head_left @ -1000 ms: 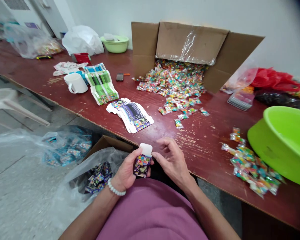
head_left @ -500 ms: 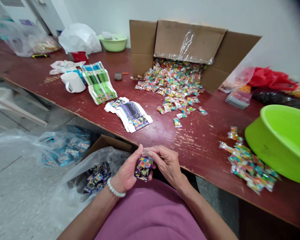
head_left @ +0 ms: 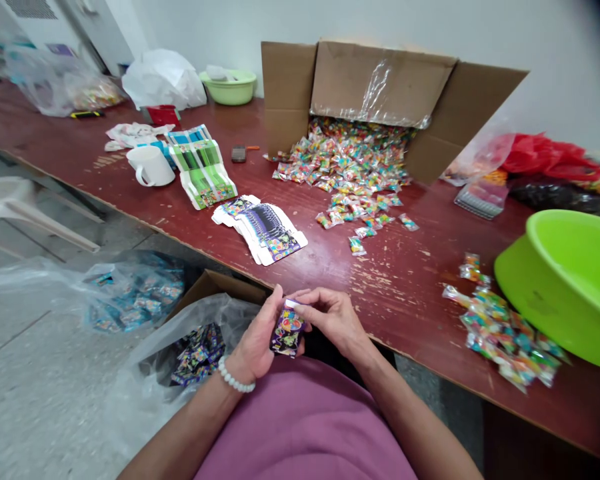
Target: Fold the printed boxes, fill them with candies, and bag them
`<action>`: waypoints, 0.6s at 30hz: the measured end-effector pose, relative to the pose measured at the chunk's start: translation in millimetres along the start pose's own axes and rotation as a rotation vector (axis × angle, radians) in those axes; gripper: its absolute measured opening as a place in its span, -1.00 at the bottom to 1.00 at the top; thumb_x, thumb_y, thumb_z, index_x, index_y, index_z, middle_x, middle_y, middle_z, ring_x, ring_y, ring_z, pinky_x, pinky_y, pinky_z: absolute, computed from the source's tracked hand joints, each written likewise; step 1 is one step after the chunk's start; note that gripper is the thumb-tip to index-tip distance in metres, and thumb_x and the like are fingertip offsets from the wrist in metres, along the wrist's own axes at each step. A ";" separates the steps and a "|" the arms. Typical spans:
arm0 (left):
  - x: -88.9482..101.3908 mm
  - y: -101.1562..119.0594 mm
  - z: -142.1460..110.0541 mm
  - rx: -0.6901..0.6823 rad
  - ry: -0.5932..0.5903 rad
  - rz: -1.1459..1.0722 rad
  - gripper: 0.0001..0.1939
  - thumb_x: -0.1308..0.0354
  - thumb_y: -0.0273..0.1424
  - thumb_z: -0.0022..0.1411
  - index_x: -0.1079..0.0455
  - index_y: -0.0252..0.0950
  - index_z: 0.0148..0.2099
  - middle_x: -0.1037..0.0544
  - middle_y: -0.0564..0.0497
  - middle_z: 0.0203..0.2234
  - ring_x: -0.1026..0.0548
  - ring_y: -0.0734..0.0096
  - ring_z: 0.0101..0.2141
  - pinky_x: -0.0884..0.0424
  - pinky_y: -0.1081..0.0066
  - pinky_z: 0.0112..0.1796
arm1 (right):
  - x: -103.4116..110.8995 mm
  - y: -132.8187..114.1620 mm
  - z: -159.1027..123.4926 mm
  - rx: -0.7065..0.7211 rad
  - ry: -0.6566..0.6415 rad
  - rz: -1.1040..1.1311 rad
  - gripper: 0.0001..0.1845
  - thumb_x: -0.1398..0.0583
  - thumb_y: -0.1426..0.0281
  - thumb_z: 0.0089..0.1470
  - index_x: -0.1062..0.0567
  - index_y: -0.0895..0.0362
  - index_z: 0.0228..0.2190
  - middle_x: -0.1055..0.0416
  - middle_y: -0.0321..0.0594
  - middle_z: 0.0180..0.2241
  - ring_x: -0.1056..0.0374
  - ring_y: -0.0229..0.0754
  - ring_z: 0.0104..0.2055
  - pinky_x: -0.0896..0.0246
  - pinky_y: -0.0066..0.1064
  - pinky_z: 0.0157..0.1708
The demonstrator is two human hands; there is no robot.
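Observation:
A small dark purple printed candy box [head_left: 287, 331] is upright between my hands, just off the table's near edge. My left hand [head_left: 257, 337], with a pale bead bracelet, grips it from the left, thumb along its side. The thumb and fingers of my right hand [head_left: 333, 320] are closed on the box's white top flap [head_left: 291, 304]. Whether anything is inside the box cannot be seen. In front of my hands lies a stack of flat purple carton blanks [head_left: 265, 230]. Several wrapped candies [head_left: 357, 246] lie loose beyond.
A cardboard box [head_left: 385, 80] spills wrapped candies at the back. At right stands a green basin [head_left: 545, 293] beside a candy pile [head_left: 510, 340]. Green blanks [head_left: 205, 173] and a white mug [head_left: 151, 167] stand left. Below, a clear bag holds purple boxes [head_left: 200, 357].
My right hand has moved in from the right onto the box top. The white flap, upright before, is now folded down toward the opening. My left hand keeps its grip.

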State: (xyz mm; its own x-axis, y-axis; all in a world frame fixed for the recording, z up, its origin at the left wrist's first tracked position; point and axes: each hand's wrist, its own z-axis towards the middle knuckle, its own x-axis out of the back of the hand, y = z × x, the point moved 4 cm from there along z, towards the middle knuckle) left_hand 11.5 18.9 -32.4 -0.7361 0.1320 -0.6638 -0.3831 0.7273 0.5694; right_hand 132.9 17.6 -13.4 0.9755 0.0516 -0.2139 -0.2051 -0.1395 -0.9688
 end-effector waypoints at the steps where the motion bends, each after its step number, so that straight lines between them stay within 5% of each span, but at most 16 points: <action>1: 1.0 -0.4 -0.3 0.004 0.006 0.009 -0.43 0.06 0.01 0.35 -0.39 -0.34 0.11 -0.58 -0.06 -0.48 -0.49 0.42 -0.66 -0.45 0.45 -0.67 | -0.6 -0.5 1.0 -0.024 -0.007 0.027 -0.76 -0.40 0.25 -0.07 -0.59 0.18 -0.46 -0.60 -0.15 -0.26 -0.33 -0.35 -0.55 -0.24 -0.49 -0.57; 5: 6.0 -0.8 -1.2 0.032 0.053 0.041 -0.45 -0.01 0.00 0.32 -0.43 -0.37 0.04 -0.57 -0.04 -0.52 -0.46 0.44 -0.70 -0.45 0.44 -0.66 | 0.3 -1.1 1.0 -0.016 -0.012 -0.028 -0.77 -0.35 0.25 -0.01 -0.57 0.17 -0.46 -0.59 -0.16 -0.29 -0.29 -0.35 -0.57 -0.24 -0.48 -0.57; 12: 3.8 5.0 -1.1 0.030 0.054 -0.118 -0.63 -0.14 -0.32 0.24 -0.45 -0.30 0.07 -0.62 -0.05 -0.30 -0.53 0.39 -0.57 -0.45 0.43 -0.64 | -0.6 0.9 -15.0 0.353 -0.036 -0.590 -0.82 -0.25 0.28 0.14 -0.53 0.05 -0.21 -0.52 -0.16 -0.20 -0.44 -0.10 -0.18 -0.36 -0.27 -0.17; 18: 25.4 -0.6 -2.8 -0.093 0.210 -0.255 -0.66 -0.21 -0.26 0.25 -0.50 -0.35 -0.01 -0.64 -0.07 -0.28 -0.59 0.38 -0.39 -0.50 0.43 -0.32 | -28.1 13.6 -20.6 0.558 -0.098 -1.082 -0.12 -0.36 0.33 -0.12 -0.20 0.13 0.21 -0.24 0.09 0.20 -0.24 0.18 0.13 -0.25 0.00 0.02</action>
State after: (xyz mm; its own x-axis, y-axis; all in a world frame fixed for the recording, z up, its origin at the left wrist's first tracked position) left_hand -8.6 19.9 -48.2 -0.7055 -0.1946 -0.6815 -0.6117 0.6529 0.4467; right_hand 104.3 -6.1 -18.0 0.6590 -0.0447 0.7508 0.6791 0.4644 -0.5685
